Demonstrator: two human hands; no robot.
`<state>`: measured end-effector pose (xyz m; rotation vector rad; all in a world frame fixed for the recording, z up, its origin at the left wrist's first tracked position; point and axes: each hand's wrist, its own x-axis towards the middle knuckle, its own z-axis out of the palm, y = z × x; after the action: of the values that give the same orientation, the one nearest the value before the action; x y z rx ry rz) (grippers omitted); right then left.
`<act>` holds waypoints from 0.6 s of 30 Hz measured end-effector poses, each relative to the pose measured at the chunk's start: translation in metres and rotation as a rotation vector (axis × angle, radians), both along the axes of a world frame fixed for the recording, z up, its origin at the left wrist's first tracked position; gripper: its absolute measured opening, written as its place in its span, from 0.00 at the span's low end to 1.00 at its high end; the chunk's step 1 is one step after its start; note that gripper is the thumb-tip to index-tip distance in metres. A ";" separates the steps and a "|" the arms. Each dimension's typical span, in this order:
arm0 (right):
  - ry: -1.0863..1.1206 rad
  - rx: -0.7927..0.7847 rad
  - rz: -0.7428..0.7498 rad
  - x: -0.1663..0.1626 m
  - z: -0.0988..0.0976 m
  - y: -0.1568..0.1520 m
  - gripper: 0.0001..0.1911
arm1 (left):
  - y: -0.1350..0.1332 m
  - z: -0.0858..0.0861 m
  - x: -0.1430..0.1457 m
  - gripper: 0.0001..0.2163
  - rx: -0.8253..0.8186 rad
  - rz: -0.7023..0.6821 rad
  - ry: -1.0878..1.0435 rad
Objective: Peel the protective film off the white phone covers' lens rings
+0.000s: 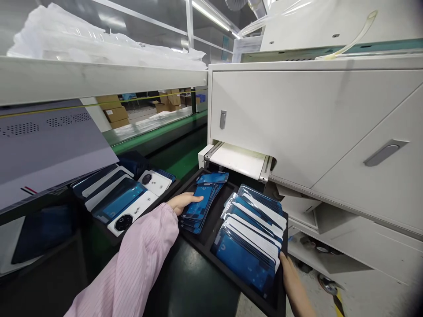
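Note:
My left hand (183,202) grips the side of a stack of blue phone back covers (205,200), its thumb lying on top and its other fingers mostly hidden. The stack lies in the left part of a black tray (206,246). My right hand (292,279) is closed at the tray's right rim; its fingertips are partly hidden. Beside it, in the tray's right part, a slanted row of blue and white phone back covers (254,229) overlaps. Another blue cover (213,177) lies crosswise at the stack's far end.
Behind the tray, a white conveyor belt (238,159) comes out of a large white machine cabinet (280,114). More phone back covers (124,198) lie in a dark tray at left, beside a grey panel (49,149). A white shelf (105,79) overhangs the green-edged line.

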<state>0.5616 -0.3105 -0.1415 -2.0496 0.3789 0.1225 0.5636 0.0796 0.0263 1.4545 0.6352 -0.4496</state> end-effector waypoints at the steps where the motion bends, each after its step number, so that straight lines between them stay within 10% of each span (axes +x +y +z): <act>1: -0.008 -0.020 0.023 0.002 0.004 -0.002 0.21 | 0.003 0.001 -0.001 0.12 -0.014 0.003 0.025; 7: -0.238 -0.227 0.074 0.020 0.081 -0.006 0.55 | 0.016 -0.002 -0.022 0.12 -0.085 0.003 0.186; 12: -0.395 -0.220 0.505 0.070 0.152 0.066 0.30 | 0.017 -0.012 -0.054 0.11 -0.108 0.065 0.155; 18: -0.511 -0.511 1.025 0.133 0.159 0.197 0.23 | 0.016 -0.014 -0.085 0.08 -0.150 0.129 0.107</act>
<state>0.6945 -0.1139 0.0175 -2.4780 -1.0744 0.1155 0.4787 0.0951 0.0126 1.2459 0.7603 -0.4660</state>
